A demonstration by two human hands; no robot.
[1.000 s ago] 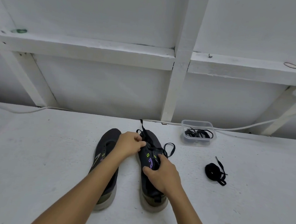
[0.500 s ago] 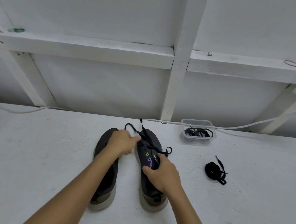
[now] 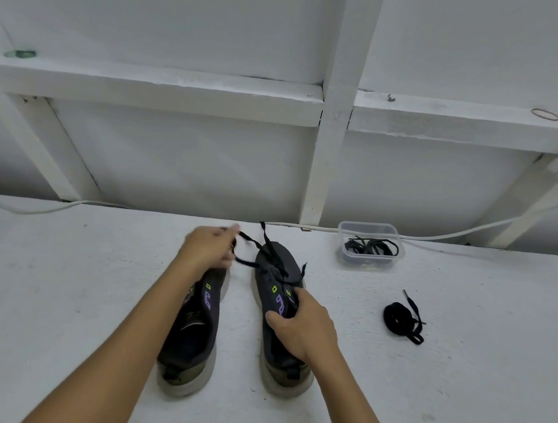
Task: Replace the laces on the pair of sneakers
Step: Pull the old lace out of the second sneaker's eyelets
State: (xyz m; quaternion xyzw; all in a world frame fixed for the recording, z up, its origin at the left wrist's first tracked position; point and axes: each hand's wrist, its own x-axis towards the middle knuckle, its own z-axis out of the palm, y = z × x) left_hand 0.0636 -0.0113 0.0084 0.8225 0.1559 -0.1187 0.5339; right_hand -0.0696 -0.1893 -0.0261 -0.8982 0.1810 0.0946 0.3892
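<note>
I'm pinching the black lace (image 3: 247, 242) in my left hand (image 3: 207, 251), drawing it away from the right sneaker (image 3: 277, 307); my right hand (image 3: 305, 329) is gripping its collar. Seemingly mid-lacing; next, I'm needing the following eyelet.

Two sneakers (image 3: 193, 331) (image 3: 280, 310), two hands (image 3: 207, 251) (image 3: 305, 329), one tub (image 3: 370, 229), one loose lace bundle (image 3: 399, 319)

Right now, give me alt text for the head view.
A person's left hand pulls a black lace out of the right sneaker while the right hand holds that shoe down, on a white floor. The left sneaker lies beside it; to the right sit a tub of laces and a coiled lace.
</note>
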